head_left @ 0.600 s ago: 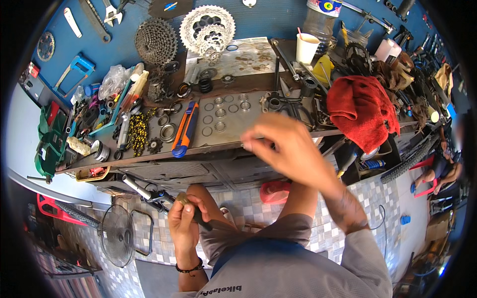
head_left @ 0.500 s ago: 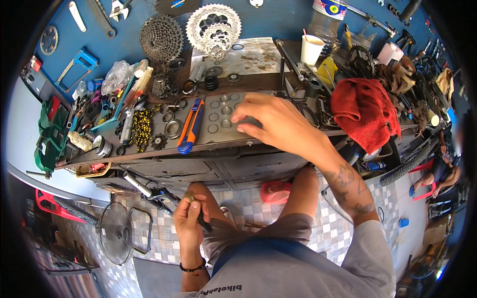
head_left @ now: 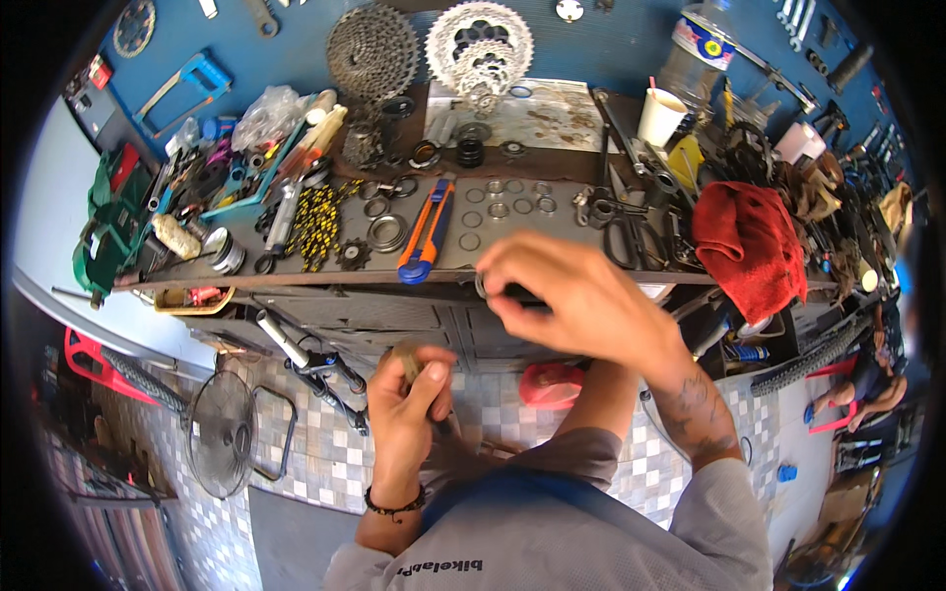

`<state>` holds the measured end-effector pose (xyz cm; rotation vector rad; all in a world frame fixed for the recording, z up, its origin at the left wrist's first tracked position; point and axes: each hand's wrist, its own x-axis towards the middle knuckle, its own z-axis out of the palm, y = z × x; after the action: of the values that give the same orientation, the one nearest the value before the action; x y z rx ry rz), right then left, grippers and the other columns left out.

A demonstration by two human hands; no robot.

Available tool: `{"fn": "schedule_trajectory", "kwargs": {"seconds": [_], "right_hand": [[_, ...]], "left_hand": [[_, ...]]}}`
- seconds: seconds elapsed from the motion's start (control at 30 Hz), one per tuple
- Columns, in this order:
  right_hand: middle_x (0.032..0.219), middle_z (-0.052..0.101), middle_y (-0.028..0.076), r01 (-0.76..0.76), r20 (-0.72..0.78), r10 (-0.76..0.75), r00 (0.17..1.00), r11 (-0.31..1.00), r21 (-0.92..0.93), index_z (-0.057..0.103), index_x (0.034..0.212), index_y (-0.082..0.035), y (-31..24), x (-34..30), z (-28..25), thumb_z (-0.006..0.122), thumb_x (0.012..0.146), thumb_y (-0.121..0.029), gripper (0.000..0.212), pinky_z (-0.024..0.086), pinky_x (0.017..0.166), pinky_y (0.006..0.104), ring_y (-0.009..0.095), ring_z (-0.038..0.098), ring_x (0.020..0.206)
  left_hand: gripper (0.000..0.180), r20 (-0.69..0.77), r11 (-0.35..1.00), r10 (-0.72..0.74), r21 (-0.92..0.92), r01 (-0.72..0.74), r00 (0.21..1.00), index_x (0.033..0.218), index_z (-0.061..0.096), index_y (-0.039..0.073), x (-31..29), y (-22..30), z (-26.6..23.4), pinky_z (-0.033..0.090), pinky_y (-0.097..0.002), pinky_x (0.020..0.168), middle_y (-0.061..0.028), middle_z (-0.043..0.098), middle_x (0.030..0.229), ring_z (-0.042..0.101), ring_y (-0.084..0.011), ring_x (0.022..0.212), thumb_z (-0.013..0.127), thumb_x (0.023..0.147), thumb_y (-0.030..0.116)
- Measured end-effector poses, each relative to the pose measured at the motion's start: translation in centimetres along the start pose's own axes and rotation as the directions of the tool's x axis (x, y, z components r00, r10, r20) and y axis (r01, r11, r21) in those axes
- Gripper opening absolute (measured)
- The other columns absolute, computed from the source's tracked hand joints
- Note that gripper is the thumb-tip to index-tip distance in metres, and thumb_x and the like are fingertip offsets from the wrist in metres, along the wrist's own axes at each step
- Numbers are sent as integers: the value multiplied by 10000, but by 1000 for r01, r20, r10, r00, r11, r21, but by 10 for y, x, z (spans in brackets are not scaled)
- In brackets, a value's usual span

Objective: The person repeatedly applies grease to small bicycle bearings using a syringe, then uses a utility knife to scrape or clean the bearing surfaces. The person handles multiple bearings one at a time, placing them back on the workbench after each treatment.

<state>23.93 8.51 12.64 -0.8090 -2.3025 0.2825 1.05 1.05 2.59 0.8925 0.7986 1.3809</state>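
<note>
My right hand [head_left: 581, 300] is over the bench's front edge, fingers curled down. A small metal bearing ring [head_left: 481, 284] shows at its fingertips, and a dark piece under the palm is mostly hidden. Lower and to the left, my left hand [head_left: 409, 394] is closed round a brownish piece [head_left: 405, 359] whose kind I cannot make out. On the bench [head_left: 581, 254], beyond my right hand, thin rings [head_left: 470, 241] and thicker bearing rings [head_left: 498, 210] lie in loose rows. An orange and blue utility knife [head_left: 428, 229] lies to their left.
Scissors [head_left: 621, 239] and a red cloth [head_left: 749, 246] lie on the right. Cassettes [head_left: 371, 51] and chainrings [head_left: 480, 44] stand at the back, near a paper cup [head_left: 661, 116]. A yellow-black cord [head_left: 320, 222] is at left. Below the bench sits a fan [head_left: 222, 433].
My right hand has drawn back from the rows toward me, and one bearing ring has left its row for my fingertips. My left hand has risen toward the right hand. The view has shifted left.
</note>
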Motion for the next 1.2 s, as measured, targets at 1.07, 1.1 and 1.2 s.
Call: {"fn": "schedule_trajectory", "kwargs": {"seconds": [1.07,1.1,1.2], "right_hand": [[1229,711,169,25,-294,151,944,854,519,644,1196,-10,-17,-44,10,808,841,27,393,581,833,334,200,710,979],[1198,713,161,-31,-254,193,948,849,528,663,1168,-5,-16,-45,9,805,843,27,356,576,818,322,189,706,953],[1036,720,108,-146,-211,299,931,833,534,738,1045,9,-16,-47,7,793,859,23,194,555,737,279,138,685,841]], "left_hand": [[160,142,961,-70,-255,105,987,1123,689,-25,11,10,63,377,-214,496,-42,670,858,509,-65,579,698,990,65],[161,125,956,-84,-269,115,989,1123,687,-24,11,9,64,377,-215,494,-39,667,855,509,-65,580,701,987,61],[130,84,988,1,-153,12,996,1090,696,-13,11,4,66,371,-210,499,-15,651,831,504,-50,584,714,971,36]]}}
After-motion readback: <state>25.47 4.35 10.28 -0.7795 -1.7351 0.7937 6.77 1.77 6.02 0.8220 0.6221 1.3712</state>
